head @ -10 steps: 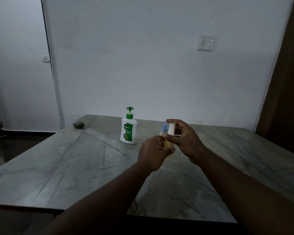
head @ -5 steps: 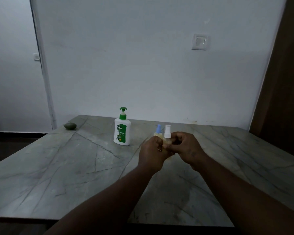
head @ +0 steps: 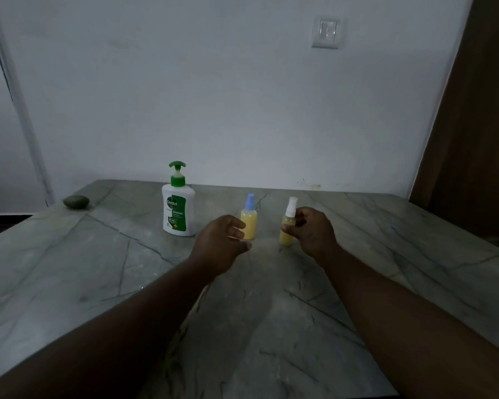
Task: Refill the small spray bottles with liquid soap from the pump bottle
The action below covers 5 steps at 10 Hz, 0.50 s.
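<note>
Table: a grey marble table with dark veins; both my bare forearms come over its near edge and point toward the far edge.
Left grip, pose: my left grip is low over the middle of the table, back of the hand toward me, fingers half curled and a little spread, thumb low.
Left grip, state: the fingertips overlap the left side of the blue-capped spray bottle; I cannot tell if they grasp it or only lie in front of it.
Blue-capped spray bottle: upright, yellow liquid inside, toward the far edge.
Right grip, pose: my right grip is to the right of the left one, knuckles up.
Right grip, state: grasping the white-capped spray bottle, thumb across its body, forefinger curled by the neck.
White-capped spray bottle: upright, yellow liquid inside, near the blue-capped one but apart from it.
Pump bottle: the white pump bottle with green pump stands near the far edge, left of the blue-capped spray bottle; no grip touches it.
Far left corner: a dark rounded lump.
</note>
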{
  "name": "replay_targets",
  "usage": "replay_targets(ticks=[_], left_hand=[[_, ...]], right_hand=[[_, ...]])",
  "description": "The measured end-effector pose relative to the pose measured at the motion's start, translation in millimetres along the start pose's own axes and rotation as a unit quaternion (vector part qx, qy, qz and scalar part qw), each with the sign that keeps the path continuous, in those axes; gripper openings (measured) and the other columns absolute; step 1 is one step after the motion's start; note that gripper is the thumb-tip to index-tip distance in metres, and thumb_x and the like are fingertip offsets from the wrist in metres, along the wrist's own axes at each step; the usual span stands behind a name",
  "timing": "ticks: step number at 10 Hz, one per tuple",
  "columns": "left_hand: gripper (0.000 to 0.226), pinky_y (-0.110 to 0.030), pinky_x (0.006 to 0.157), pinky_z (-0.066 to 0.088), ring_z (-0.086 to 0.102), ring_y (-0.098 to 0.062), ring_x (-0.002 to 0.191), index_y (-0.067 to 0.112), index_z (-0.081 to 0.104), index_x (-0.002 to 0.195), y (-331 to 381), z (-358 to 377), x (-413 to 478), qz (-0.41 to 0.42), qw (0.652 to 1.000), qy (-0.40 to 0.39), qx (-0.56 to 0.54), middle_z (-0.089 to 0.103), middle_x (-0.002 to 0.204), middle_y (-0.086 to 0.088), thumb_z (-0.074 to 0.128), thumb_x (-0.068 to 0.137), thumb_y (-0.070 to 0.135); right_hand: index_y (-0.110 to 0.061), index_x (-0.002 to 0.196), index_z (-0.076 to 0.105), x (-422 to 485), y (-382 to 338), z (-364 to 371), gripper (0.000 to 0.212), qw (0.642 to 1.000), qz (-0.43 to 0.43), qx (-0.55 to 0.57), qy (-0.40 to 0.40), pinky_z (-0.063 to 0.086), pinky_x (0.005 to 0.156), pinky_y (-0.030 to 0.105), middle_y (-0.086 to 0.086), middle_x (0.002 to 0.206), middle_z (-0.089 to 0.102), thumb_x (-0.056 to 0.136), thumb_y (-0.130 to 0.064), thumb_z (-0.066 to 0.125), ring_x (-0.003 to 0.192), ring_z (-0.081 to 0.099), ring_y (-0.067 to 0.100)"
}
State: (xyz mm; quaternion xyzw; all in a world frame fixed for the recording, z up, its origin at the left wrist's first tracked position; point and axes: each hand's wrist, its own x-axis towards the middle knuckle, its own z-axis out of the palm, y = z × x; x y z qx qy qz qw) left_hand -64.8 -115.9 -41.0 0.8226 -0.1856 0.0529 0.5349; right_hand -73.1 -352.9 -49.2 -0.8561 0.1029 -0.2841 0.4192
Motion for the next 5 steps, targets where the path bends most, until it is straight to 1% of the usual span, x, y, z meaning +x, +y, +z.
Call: replay_targets(ticks=[1,2,3,4,5], left_hand=[[0.04,-0.03,0.08,0.059,0.07,-0.011,0.09,0.019,0.069,0.111,-0.7,-3.1,4.7,0.031,0.998,0.019,0.046,0.073,0.101,0.002,0.09,0.077,0.016],[0.041,-0.033,0.083,0.059,0.069,-0.011,0.092,0.019,0.069,0.116,-1.9,-2.8,1.9,0.07,0.994,0.044,0.078,0.072,0.103,0.003,0.088,0.08,0.017],[0.042,-0.031,0.085,0.056,0.066,-0.012,0.098,0.02,0.067,0.121,1.4,-2.7,-5.2,0.104,0.986,0.064,0.116,0.071,0.11,0.002,0.085,0.084,0.02],[0.044,-0.032,0.091,0.054,0.064,-0.013,0.107,0.02,0.063,0.13,3.9,-6.9,-9.9,0.126,0.978,0.066,0.154,0.069,0.122,-0.001,0.079,0.089,0.022],[0.049,-0.031,0.099,0.047,0.058,-0.018,0.123,0.02,0.055,0.143,13.4,-12.1,-23.9,0.135,0.972,0.077,0.178,0.062,0.14,-0.003,0.069,0.096,0.023]], right_hand=[[-0.011,0.106,0.074,3.9,-0.2,2.6,0.035,1.0,0.0,-0.019,-0.006,0.049,0.075,0.03,0.004,0.099,0.074,0.076,-0.021,0.089,0.088,0.068,0.02],[-0.01,0.113,0.073,2.1,1.5,2.6,0.042,0.999,0.003,-0.034,-0.011,0.056,0.085,0.038,0.007,0.108,0.075,0.076,-0.023,0.089,0.098,0.07,0.024],[-0.01,0.128,0.067,-6.2,-1.1,-2.3,0.06,0.999,0.025,-0.032,-0.027,0.055,0.093,0.04,0.007,0.12,0.072,0.076,-0.027,0.09,0.107,0.069,0.025],[-0.007,0.138,0.061,-12.3,-3.2,-9.0,0.065,0.998,0.028,-0.044,-0.024,0.053,0.098,0.04,0.01,0.13,0.068,0.082,-0.029,0.086,0.114,0.066,0.026],[-0.007,0.14,0.058,-26.3,-11.0,-18.8,0.06,0.998,0.025,-0.055,0.003,0.05,0.103,0.039,0.013,0.138,0.064,0.09,-0.032,0.078,0.122,0.063,0.027]])
